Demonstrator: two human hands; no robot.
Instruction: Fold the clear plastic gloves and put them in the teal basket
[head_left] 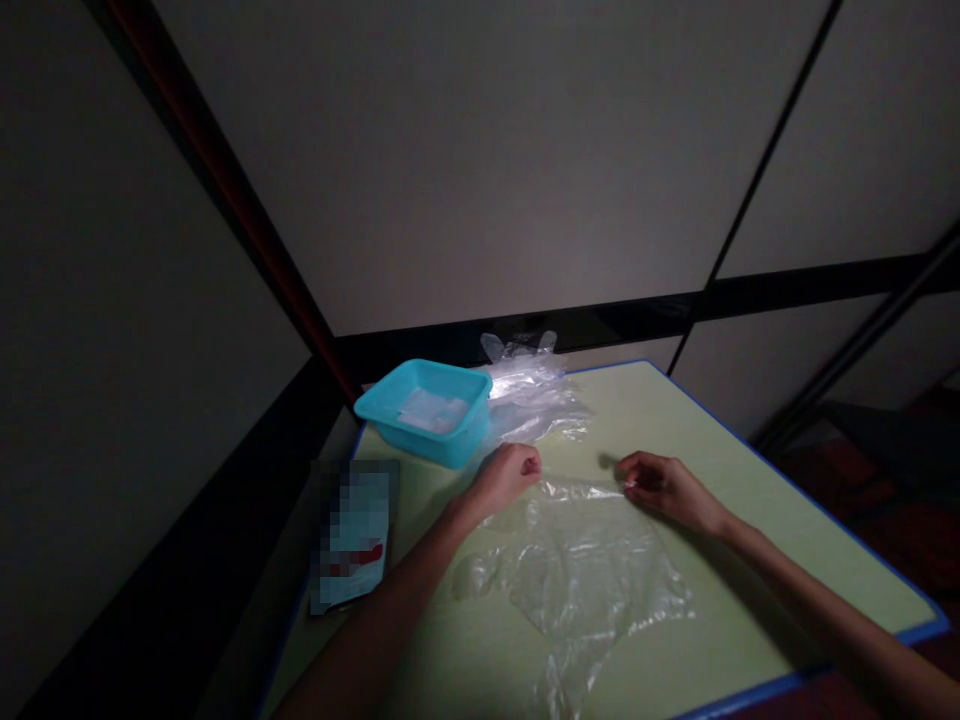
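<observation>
A clear, thin plastic sheet or bag lies spread and wrinkled on the pale green table, its lower part reaching toward the near edge. My left hand is closed at its upper left corner, fingers curled around the film. At the upper right corner, my right hand pinches the film between thumb and fingers. The top edge stretches between both hands. Behind my left hand, a pile of clear plastic pieces rests at the far edge of the table.
A turquoise basin with whitish flat pieces inside stands at the far left of the table. Nearer on the left lies a flat tablet-like object, partly pixelated. Pale panels rise behind the table.
</observation>
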